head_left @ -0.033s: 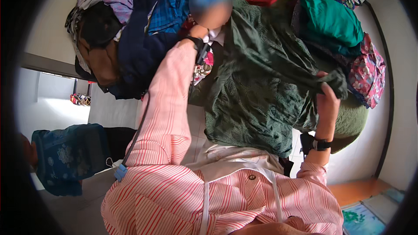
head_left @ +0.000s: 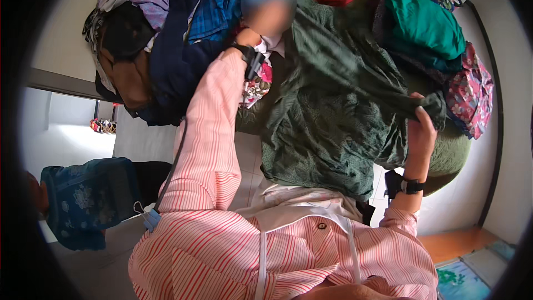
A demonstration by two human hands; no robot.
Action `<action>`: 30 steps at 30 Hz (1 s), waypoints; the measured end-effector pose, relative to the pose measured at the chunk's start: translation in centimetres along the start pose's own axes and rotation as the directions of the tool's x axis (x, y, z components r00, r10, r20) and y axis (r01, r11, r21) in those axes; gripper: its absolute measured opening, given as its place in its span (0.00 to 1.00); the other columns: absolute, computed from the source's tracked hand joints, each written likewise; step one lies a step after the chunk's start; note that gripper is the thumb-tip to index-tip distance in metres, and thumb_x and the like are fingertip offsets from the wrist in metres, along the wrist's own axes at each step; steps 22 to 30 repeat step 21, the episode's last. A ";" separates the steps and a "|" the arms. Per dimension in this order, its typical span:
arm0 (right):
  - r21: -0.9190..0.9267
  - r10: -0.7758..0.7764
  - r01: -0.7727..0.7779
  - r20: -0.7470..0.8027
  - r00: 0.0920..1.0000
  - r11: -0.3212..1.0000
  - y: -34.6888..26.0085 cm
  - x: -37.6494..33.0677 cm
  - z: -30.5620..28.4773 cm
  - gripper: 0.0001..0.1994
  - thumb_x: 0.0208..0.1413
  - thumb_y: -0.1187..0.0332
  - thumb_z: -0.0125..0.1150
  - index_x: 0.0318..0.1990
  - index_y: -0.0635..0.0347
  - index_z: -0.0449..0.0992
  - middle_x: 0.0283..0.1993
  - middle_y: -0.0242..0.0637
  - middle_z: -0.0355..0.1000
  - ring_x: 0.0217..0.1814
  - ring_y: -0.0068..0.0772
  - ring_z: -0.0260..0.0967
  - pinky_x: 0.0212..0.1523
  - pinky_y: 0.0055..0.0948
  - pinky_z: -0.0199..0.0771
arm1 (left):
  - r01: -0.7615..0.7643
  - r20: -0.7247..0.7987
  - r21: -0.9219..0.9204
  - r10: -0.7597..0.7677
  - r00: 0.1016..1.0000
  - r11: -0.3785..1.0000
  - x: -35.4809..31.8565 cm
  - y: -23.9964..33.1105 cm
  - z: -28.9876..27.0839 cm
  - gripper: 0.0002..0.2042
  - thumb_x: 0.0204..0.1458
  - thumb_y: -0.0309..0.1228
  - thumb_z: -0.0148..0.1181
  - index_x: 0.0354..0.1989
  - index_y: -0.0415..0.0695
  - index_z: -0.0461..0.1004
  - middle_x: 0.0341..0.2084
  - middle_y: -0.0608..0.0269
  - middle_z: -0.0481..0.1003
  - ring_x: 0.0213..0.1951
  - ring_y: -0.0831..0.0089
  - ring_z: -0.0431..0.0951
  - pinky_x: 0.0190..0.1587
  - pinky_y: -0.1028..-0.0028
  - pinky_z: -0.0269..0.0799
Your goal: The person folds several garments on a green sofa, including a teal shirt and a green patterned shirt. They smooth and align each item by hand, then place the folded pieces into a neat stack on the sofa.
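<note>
A dark green patterned garment point(head_left: 327, 116) is spread in front of me, its near edge hanging by my lap. My right hand point(head_left: 423, 130) is closed on a bunched end of it at the right, thumb and fingers pinching the cloth. My left hand point(head_left: 248, 37) reaches far forward, by the garment's upper left side. A blurred patch covers its fingers, so what they hold, if anything, is hidden. Just below that wrist lies a white cloth with pink flowers point(head_left: 258, 86).
Clothes are heaped at the far left, among them a navy garment point(head_left: 177, 50) and a blue checked one point(head_left: 214, 8). A bright green folded cloth point(head_left: 425, 22) and a pink floral bundle point(head_left: 471, 91) lie right. Another person in a blue top point(head_left: 91, 200) is at left.
My right hand has shifted very slightly to the right with the garment's end in it. My left forearm has moved a touch leftward.
</note>
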State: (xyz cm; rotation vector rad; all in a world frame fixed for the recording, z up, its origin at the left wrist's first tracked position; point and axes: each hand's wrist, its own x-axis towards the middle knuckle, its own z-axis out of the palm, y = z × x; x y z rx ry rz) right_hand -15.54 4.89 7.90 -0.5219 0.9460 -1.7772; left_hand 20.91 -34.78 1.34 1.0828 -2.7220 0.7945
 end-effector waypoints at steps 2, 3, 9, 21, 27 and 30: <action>-0.011 -0.038 0.037 -0.171 0.985 0.999 1.4 0.3 -3.7 0.11 0.55 0.75 0.60 0.46 0.65 0.76 0.45 0.35 0.76 0.48 0.31 0.73 0.46 0.33 0.73 | 0.281 0.110 -0.570 -0.267 0.957 0.772 2.5 3.4 -1.8 0.10 0.56 0.35 0.56 0.40 0.42 0.76 0.31 0.52 0.77 0.34 0.64 0.78 0.39 0.66 0.73; -0.033 -0.029 0.021 -0.275 0.961 0.999 2.1 0.2 -5.0 0.11 0.56 0.74 0.61 0.46 0.64 0.76 0.45 0.35 0.76 0.47 0.31 0.73 0.44 0.32 0.73 | 0.366 0.165 -0.687 -0.357 0.920 0.627 3.1 4.5 -3.5 0.10 0.56 0.35 0.56 0.41 0.42 0.75 0.32 0.52 0.78 0.35 0.64 0.78 0.38 0.66 0.73; -0.133 -0.072 0.016 -0.426 0.902 0.991 3.1 0.2 -4.6 0.10 0.57 0.70 0.64 0.45 0.59 0.77 0.42 0.34 0.77 0.40 0.28 0.75 0.33 0.30 0.74 | 0.393 0.157 -0.856 -0.557 0.816 0.335 0.4 6.9 -10.5 0.11 0.55 0.33 0.59 0.44 0.42 0.74 0.36 0.50 0.78 0.37 0.61 0.80 0.38 0.66 0.74; -0.507 -0.069 0.007 -0.104 0.992 0.862 -0.3 0.1 -4.6 0.16 0.57 0.65 0.65 0.50 0.61 0.73 0.36 0.34 0.77 0.28 0.25 0.71 0.29 0.22 0.70 | 0.574 0.692 -0.712 -0.540 0.479 -0.403 -36.3 22.4 -9.7 0.26 0.53 0.36 0.66 0.61 0.47 0.68 0.41 0.60 0.78 0.42 0.64 0.76 0.55 0.68 0.69; -0.507 -0.069 0.007 -0.104 0.992 0.862 -0.3 0.1 -4.6 0.16 0.57 0.65 0.65 0.50 0.61 0.73 0.36 0.34 0.77 0.28 0.25 0.71 0.29 0.22 0.70 | 0.574 0.692 -0.712 -0.540 0.479 -0.403 -36.3 22.4 -9.7 0.26 0.53 0.36 0.66 0.61 0.47 0.68 0.41 0.60 0.78 0.42 0.64 0.76 0.55 0.68 0.69; -0.507 -0.069 0.007 -0.104 0.992 0.862 -0.3 0.1 -4.6 0.16 0.57 0.65 0.65 0.50 0.61 0.73 0.36 0.34 0.77 0.28 0.25 0.71 0.29 0.22 0.70 | 0.574 0.692 -0.712 -0.540 0.479 -0.403 -36.3 22.4 -9.7 0.26 0.53 0.36 0.66 0.61 0.47 0.68 0.41 0.60 0.78 0.42 0.64 0.76 0.55 0.68 0.69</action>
